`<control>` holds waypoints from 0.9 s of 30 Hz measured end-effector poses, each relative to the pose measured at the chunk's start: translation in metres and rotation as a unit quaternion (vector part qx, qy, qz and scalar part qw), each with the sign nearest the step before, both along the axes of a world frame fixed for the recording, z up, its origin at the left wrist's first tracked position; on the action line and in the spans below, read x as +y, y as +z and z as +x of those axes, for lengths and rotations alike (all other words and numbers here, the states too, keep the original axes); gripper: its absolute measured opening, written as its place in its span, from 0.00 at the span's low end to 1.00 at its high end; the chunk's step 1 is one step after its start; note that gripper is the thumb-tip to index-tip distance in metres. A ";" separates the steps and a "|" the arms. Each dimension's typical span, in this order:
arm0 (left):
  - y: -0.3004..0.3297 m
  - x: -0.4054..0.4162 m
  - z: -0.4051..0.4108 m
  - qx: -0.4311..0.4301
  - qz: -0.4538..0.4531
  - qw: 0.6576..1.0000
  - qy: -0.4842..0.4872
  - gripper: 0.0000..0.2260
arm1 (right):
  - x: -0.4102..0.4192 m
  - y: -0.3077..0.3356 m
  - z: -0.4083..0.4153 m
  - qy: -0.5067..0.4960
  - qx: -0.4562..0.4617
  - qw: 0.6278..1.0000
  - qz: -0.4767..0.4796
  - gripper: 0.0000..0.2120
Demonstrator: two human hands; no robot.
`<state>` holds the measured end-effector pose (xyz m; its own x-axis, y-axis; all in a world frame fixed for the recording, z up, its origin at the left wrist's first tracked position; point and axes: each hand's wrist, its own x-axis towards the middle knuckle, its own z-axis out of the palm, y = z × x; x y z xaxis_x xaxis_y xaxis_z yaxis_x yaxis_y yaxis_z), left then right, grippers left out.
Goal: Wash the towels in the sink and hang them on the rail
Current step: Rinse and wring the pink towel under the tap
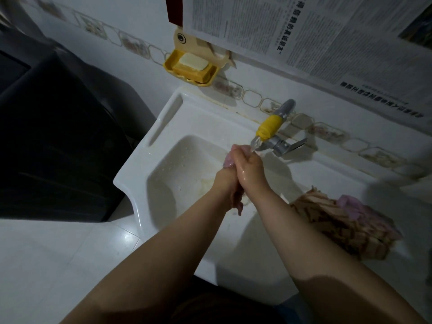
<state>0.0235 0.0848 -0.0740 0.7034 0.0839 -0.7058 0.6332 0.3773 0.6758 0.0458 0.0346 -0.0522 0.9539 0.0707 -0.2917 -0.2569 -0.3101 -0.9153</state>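
Both my hands are pressed together over the white sink, under the water running from the tap with its yellow sleeve. Between them is a small pink towel, bunched up; a pink end shows above my left hand and another end hangs below at the wrists. My right hand is curled round the towel from the right side. On the sink's right ledge lies a heap of towels, one brown striped and one pink. No rail is in view.
A yellow soap dish with a bar of soap hangs on the tiled wall behind the sink. Newspaper sheets cover the wall above the tap. A dark cabinet or machine stands left of the sink. White floor tiles lie at lower left.
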 end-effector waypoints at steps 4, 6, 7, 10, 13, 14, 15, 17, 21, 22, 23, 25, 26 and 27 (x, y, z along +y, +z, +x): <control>0.007 0.001 -0.008 0.045 0.064 0.996 -0.052 0.21 | 0.003 0.001 0.015 -0.056 0.069 0.996 -0.001 0.25; 0.010 0.003 -0.011 0.057 0.075 0.992 -0.081 0.22 | 0.004 0.003 0.024 -0.111 0.114 0.987 0.027 0.22; 0.011 0.005 -0.013 0.054 0.077 0.991 -0.091 0.22 | 0.005 0.002 0.029 -0.132 0.133 0.981 0.042 0.19; 0.005 0.020 -0.015 -0.008 0.093 0.991 -0.099 0.18 | 0.001 0.000 0.039 -0.138 0.157 0.977 0.035 0.16; -0.008 0.046 -0.018 -0.044 0.120 0.990 -0.058 0.16 | -0.019 -0.001 0.041 -0.076 0.147 0.986 0.012 0.14; -0.015 0.057 -0.019 -0.037 0.127 0.990 -0.049 0.17 | -0.026 -0.001 0.042 -0.062 0.152 0.986 0.002 0.14; -0.020 0.067 -0.018 -0.018 0.144 0.988 -0.050 0.18 | -0.030 0.000 0.042 -0.050 0.155 0.986 -0.020 0.14; -0.029 0.083 -0.014 0.021 0.209 0.974 -0.085 0.18 | -0.035 0.001 0.042 -0.025 0.170 0.983 -0.059 0.14; -0.034 0.096 -0.005 -0.075 0.413 0.882 -0.215 0.18 | -0.033 0.006 0.027 0.070 0.231 0.970 0.019 0.19; -0.025 0.092 -0.003 -0.135 0.374 0.895 -0.203 0.19 | -0.033 0.006 0.025 0.089 0.245 0.963 0.070 0.15; -0.015 0.086 -0.001 -0.180 0.306 0.917 -0.184 0.18 | -0.034 0.008 0.023 0.111 0.254 0.954 0.112 0.10; 0.005 0.077 0.006 -0.199 0.186 0.946 -0.179 0.19 | -0.036 0.012 0.021 0.163 0.267 0.937 0.155 0.08; 0.010 0.074 0.010 -0.192 0.176 0.944 -0.203 0.21 | -0.037 0.013 0.019 0.192 0.270 0.932 0.145 0.10; 0.013 0.073 0.013 -0.181 0.182 0.937 -0.238 0.22 | -0.040 0.014 0.018 0.211 0.271 0.932 0.120 0.13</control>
<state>0.0363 0.1578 -0.0606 0.9099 -0.1102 -0.3998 0.3762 -0.1865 0.9076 0.0634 -0.0050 -0.0384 0.5441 0.5315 -0.6492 -0.6021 -0.2916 -0.7433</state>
